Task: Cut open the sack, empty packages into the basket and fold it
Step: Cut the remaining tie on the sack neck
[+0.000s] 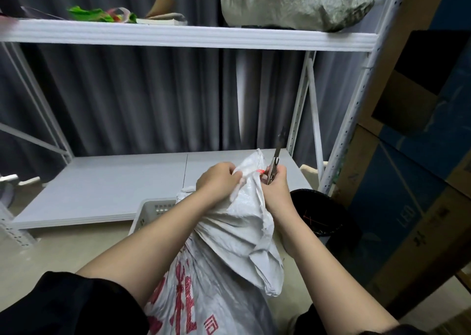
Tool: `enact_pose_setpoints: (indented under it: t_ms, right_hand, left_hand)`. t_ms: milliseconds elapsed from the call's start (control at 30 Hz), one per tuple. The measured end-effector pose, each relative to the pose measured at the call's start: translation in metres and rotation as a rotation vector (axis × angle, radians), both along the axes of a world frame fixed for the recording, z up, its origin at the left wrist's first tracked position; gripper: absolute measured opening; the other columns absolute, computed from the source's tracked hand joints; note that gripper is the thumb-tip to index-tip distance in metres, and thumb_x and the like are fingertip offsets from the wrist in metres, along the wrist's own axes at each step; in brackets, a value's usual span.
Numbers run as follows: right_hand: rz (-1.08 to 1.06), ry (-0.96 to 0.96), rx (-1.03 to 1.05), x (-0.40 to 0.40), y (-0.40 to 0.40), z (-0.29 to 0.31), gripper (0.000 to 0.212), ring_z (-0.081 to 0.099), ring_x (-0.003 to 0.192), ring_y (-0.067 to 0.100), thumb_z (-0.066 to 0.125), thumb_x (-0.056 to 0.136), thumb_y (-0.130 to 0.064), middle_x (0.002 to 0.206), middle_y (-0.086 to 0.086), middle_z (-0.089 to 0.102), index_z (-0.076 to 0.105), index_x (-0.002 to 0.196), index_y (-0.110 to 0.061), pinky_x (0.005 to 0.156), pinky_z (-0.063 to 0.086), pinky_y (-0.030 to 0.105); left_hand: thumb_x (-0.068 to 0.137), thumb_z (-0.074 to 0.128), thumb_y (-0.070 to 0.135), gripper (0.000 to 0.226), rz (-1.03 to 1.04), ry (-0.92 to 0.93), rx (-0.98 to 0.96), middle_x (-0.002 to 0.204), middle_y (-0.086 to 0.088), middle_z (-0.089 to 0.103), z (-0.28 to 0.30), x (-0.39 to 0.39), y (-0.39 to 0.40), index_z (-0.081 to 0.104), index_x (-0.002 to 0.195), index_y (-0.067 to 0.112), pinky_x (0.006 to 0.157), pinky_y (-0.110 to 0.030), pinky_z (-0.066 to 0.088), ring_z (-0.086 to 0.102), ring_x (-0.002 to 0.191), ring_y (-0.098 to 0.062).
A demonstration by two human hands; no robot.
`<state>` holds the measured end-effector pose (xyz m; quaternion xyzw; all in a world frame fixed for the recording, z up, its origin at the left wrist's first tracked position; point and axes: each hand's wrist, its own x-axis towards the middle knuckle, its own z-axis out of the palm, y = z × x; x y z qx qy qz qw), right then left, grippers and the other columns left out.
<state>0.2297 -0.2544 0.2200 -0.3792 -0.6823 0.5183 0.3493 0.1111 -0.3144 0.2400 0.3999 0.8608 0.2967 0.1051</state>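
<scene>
The white woven plastic sack with red print [224, 271] stands upright between the forearms, neck uppermost. The left hand [219, 181] clenches the bunched neck. The right hand [276, 190], just beside it, grips slim metal scissors [274, 160] pointing upward. The red tie [260, 171] lies between both hands. The white perforated plastic basket [150, 213] is mostly hidden behind the sack.

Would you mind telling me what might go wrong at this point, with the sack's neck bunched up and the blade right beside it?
1. The left hand grips the bunched neck of the white woven sack with red print close to the metal utility knife held by the right hand; a slip could nick the fingers.
2. A deep cut might slice packages inside, which are hidden.
3. The white perforated plastic basket sits behind the sack, so contents could spill onto the floor.
</scene>
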Motion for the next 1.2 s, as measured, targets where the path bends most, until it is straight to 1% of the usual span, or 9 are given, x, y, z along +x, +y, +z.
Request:
enact_pose_setpoints:
  t_ms: [167, 267, 433, 500, 600, 733, 867, 1033, 1200]
  right_hand:
    - [-0.074, -0.14, 0.195, -0.002, 0.0, 0.001, 0.024, 0.046, 0.077, 0.018, 0.036, 0.097, -0.036, 0.07, -0.006, 0.046, 0.036, 0.076, -0.023, 0.071, 0.039, 0.036]
    - [-0.056, -0.243, 0.289, -0.004, -0.006, 0.007, 0.038, 0.035, 0.061, 0.012, 0.022, 0.099, -0.033, 0.06, -0.005, 0.034, 0.028, 0.064, -0.021, 0.057, 0.028, 0.027]
    - [0.023, -0.055, 0.176, 0.0, -0.014, 0.006, 0.033, 0.035, 0.061, 0.008, 0.025, 0.102, -0.029, 0.053, -0.013, 0.042, 0.034, 0.072, -0.017, 0.046, 0.034, 0.008]
    - [0.094, 0.068, 0.052, 0.006, -0.015, 0.005, 0.022, 0.039, 0.066, 0.007, 0.038, 0.098, -0.032, 0.064, -0.012, 0.046, 0.038, 0.087, -0.012, 0.047, 0.035, 0.004]
    - [0.134, -0.031, 0.071, 0.017, -0.008, 0.001, 0.041, 0.052, 0.078, 0.005, 0.062, 0.089, -0.032, 0.087, -0.009, 0.053, 0.039, 0.114, -0.01, 0.063, 0.041, 0.004]
    - [0.162, 0.055, -0.113, 0.021, 0.001, -0.009, 0.044, 0.062, 0.1, 0.013, 0.069, 0.076, -0.03, 0.11, -0.006, 0.062, 0.041, 0.109, -0.02, 0.093, 0.05, 0.038]
    - [-0.203, 0.151, -0.005, 0.027, -0.011, -0.006, 0.031, 0.059, 0.083, 0.024, 0.049, 0.083, -0.041, 0.087, 0.002, 0.06, 0.046, 0.097, -0.013, 0.085, 0.048, 0.051]
    - [-0.105, -0.006, 0.148, 0.025, -0.035, -0.008, 0.025, 0.048, 0.066, 0.013, 0.064, 0.086, -0.028, 0.073, -0.007, 0.049, 0.043, 0.09, -0.015, 0.064, 0.04, 0.031]
    - [-0.17, -0.165, 0.115, 0.015, -0.054, -0.028, 0.035, 0.055, 0.075, 0.023, 0.068, 0.08, -0.03, 0.069, -0.01, 0.05, 0.043, 0.096, -0.014, 0.065, 0.041, 0.033]
  left_hand:
    - [0.09, 0.039, 0.012, 0.028, 0.02, -0.077, 0.082, 0.066, 0.001, 0.047, 0.014, -0.013, 0.004, 0.04, 0.063, 0.018, 0.063, -0.029, 0.033, 0.044, 0.075, -0.026]
    - [0.087, 0.034, 0.006, 0.022, 0.023, -0.139, 0.041, 0.099, -0.006, 0.058, 0.02, -0.007, 0.004, 0.052, 0.098, 0.012, 0.075, -0.033, 0.041, 0.054, 0.095, -0.03]
    - [0.082, 0.033, 0.047, 0.056, 0.026, -0.283, -0.008, 0.116, -0.01, 0.058, 0.018, 0.006, 0.003, 0.04, 0.124, 0.01, 0.094, -0.039, 0.043, 0.054, 0.108, -0.033]
    - [0.075, 0.042, 0.061, 0.067, -0.016, -0.32, -0.019, 0.112, -0.005, 0.057, 0.017, 0.005, 0.002, 0.039, 0.123, 0.013, 0.088, -0.035, 0.045, 0.056, 0.104, -0.028]
    - [0.081, 0.062, 0.051, 0.048, -0.125, -0.31, 0.039, 0.094, 0.005, 0.053, 0.011, 0.002, -0.001, 0.044, 0.107, 0.015, 0.065, -0.028, 0.041, 0.054, 0.083, -0.013]
    - [0.086, 0.064, 0.038, 0.03, -0.193, -0.154, 0.091, 0.082, 0.006, 0.051, 0.002, -0.006, -0.007, 0.04, 0.081, 0.02, 0.063, -0.03, 0.037, 0.048, 0.074, -0.015]
    - [0.089, 0.059, 0.039, 0.031, -0.194, 0.014, 0.087, 0.107, -0.004, 0.061, -0.004, -0.007, -0.008, 0.049, 0.104, 0.014, 0.085, -0.039, 0.046, 0.056, 0.099, -0.026]
    - [0.092, 0.054, 0.038, 0.033, -0.164, 0.018, 0.117, 0.115, -0.002, 0.062, -0.002, -0.005, -0.008, 0.053, 0.114, 0.014, 0.092, -0.043, 0.046, 0.057, 0.106, -0.025]
    - [0.08, 0.053, 0.031, 0.014, -0.071, -0.195, 0.133, 0.1, -0.002, 0.067, 0.004, -0.002, -0.007, 0.055, 0.09, 0.021, 0.085, -0.043, 0.052, 0.063, 0.096, -0.027]
